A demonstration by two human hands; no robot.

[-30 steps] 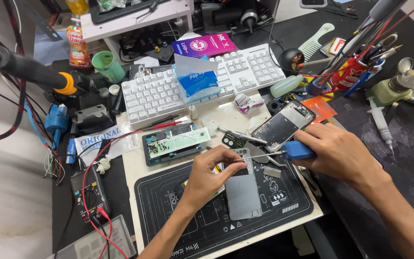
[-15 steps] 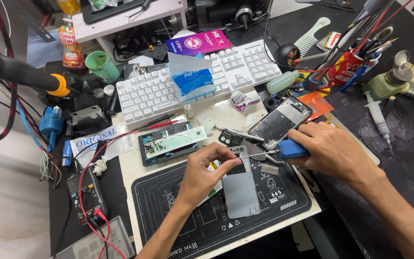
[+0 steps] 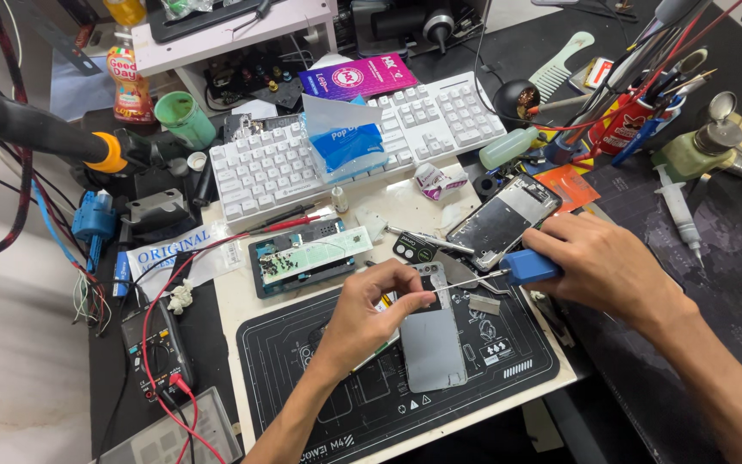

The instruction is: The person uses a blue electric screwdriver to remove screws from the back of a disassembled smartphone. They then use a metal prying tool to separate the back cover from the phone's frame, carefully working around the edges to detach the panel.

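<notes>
Left hand [image 3: 371, 314]: fingers pinched on top end of grey phone back [image 3: 431, 344], which lies flat on black work mat [image 3: 302, 404] near front edge of tabletop. Right hand [image 3: 603, 266]: closed around blue-handled tool [image 3: 530, 266], tip at phone's upper edge. Opened phone frame [image 3: 501, 221] just behind; white keyboard [image 3: 345, 146] further back.

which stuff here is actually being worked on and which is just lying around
In use:
- left hand steadying the grey phone back
- right hand holding the blue-handled tool, its tip at the phone's top end
- black work mat beneath

Lying about:
- white keyboard
- tissue pack
- opened phone frame
- green circuit board
- syringe
- multimeter
</notes>
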